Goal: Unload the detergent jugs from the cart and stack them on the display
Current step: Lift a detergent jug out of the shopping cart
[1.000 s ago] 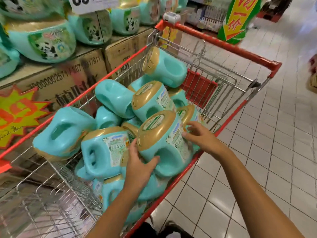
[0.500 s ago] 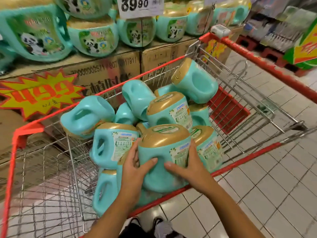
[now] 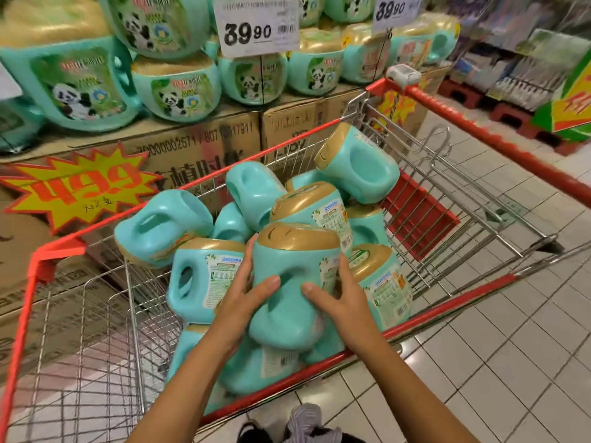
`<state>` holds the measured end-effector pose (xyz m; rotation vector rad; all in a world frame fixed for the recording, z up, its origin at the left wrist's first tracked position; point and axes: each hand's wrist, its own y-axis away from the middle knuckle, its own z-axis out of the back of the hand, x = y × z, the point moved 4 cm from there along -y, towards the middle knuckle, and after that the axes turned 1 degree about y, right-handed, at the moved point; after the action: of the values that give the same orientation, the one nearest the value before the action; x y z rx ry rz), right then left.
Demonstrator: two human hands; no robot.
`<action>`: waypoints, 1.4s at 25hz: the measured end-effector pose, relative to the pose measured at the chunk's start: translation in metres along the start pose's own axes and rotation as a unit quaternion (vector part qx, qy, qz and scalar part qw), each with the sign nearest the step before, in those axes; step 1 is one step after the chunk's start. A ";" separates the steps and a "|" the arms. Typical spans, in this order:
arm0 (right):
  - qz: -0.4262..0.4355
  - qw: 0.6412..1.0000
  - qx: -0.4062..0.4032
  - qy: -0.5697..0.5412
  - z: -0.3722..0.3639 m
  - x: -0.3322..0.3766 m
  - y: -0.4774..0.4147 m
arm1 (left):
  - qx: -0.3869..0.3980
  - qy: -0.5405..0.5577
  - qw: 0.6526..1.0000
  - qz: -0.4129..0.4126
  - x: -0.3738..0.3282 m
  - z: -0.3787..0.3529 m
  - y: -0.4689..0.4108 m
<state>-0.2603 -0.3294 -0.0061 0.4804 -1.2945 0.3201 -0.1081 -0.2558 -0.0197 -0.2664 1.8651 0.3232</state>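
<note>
While the left hand (image 3: 246, 298) and right hand (image 3: 339, 302) clasp its 9 and 3 o'clock sides, the teal plastic gold-capped detergent jug (image 3: 294, 266) stands upright atop the heap of matching jugs (image 3: 204, 276) inside the red-framed wire cart (image 3: 447, 306). Panda-labelled display jugs (image 3: 179, 91) on brown cardboard cartons (image 3: 198, 148) at 11 o'clock.

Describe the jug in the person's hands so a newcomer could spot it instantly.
Find the red-framed shopping cart, piled with teal jugs. At the pile's near edge one jug stands gold cap up. Unlike its neighbours, it has the left hand and right hand clasping its sides.
</note>
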 end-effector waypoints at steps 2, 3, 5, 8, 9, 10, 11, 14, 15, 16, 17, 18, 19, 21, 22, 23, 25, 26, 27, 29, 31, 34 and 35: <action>-0.011 0.993 -0.035 0.116 -0.008 0.009 0.001 | -0.020 0.035 0.999 0.011 0.001 0.000 -0.003; -0.010 0.984 -0.043 0.171 -0.012 0.013 0.004 | -0.028 0.056 0.998 0.020 0.002 0.000 -0.003; -0.003 0.974 -0.025 0.227 -0.022 0.019 0.011 | -0.036 0.087 0.995 0.040 0.004 -0.003 -0.004; -0.015 0.977 -0.020 0.212 -0.033 0.020 0.018 | -0.046 0.095 0.993 0.046 0.003 -0.008 -0.001; -0.015 0.977 -0.034 0.208 -0.035 0.019 0.018 | -0.046 0.100 0.993 0.048 0.003 -0.009 -0.001; -0.009 0.976 -0.050 0.214 -0.036 0.019 0.017 | -0.043 0.105 0.992 0.050 0.002 -0.009 0.001; -0.004 0.974 -0.063 0.218 -0.036 0.019 0.015 | -0.040 0.104 0.992 0.053 0.002 -0.007 0.002; 0.004 0.985 -0.071 0.154 -0.022 0.022 0.007 | -0.035 0.042 0.998 0.044 0.003 0.001 0.001; 0.008 0.993 -0.064 0.101 -0.014 0.026 0.005 | -0.041 0.028 0.998 0.036 0.003 0.003 -0.001; 0.010 0.999 -0.038 0.027 -0.008 0.029 0.003 | -0.054 0.032 0.998 0.029 0.002 0.005 -0.002; 0.010 0.998 0.008 -0.060 -0.003 0.032 0.001 | -0.067 0.054 0.996 0.019 0.001 0.007 -0.003; 0.014 0.988 0.063 -0.141 0.001 0.035 0.000 | -0.072 0.090 0.993 0.011 0.000 0.009 -0.005; 0.021 0.973 0.111 -0.202 0.004 0.037 -0.002 | -0.063 0.136 0.989 0.008 -0.002 0.011 -0.007; 0.045 0.946 0.179 -0.266 0.007 0.042 -0.004 | -0.036 0.202 0.979 0.013 -0.013 0.016 -0.009; 0.048 0.937 0.192 -0.288 0.006 0.044 -0.005 | -0.033 0.219 0.975 0.025 -0.018 0.019 -0.007; 0.038 0.931 0.194 -0.308 0.003 0.043 -0.005 | -0.035 0.230 0.972 0.039 -0.022 0.020 -0.005; -0.006 0.931 0.176 -0.321 -0.005 0.041 -0.009 | -0.062 0.235 0.969 0.054 -0.024 0.022 0.001; -0.024 0.937 0.160 -0.310 -0.007 0.041 -0.012 | -0.087 0.228 0.968 0.052 -0.024 0.024 0.004; -0.028 0.947 0.148 -0.284 -0.009 0.042 -0.016 | -0.115 0.216 0.969 0.045 -0.024 0.027 0.009; 0.002 0.969 0.134 -0.207 -0.016 0.050 -0.021 | -0.168 0.189 0.967 0.032 -0.029 0.035 0.020; 0.019 0.984 0.086 -0.156 -0.028 0.055 -0.024 | -0.204 0.168 0.964 0.014 -0.038 0.047 0.032; 0.024 0.992 0.043 -0.120 -0.066 0.049 -0.018 | -0.279 0.122 0.952 -0.044 -0.048 0.074 0.060; 0.025 0.993 0.048 -0.108 -0.083 0.048 -0.012 | -0.302 0.112 0.945 -0.054 -0.051 0.083 0.073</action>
<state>-0.1731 -0.2996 0.0222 0.5758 -1.5080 0.3822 -0.0437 -0.1567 0.0109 -0.8502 1.9224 0.8165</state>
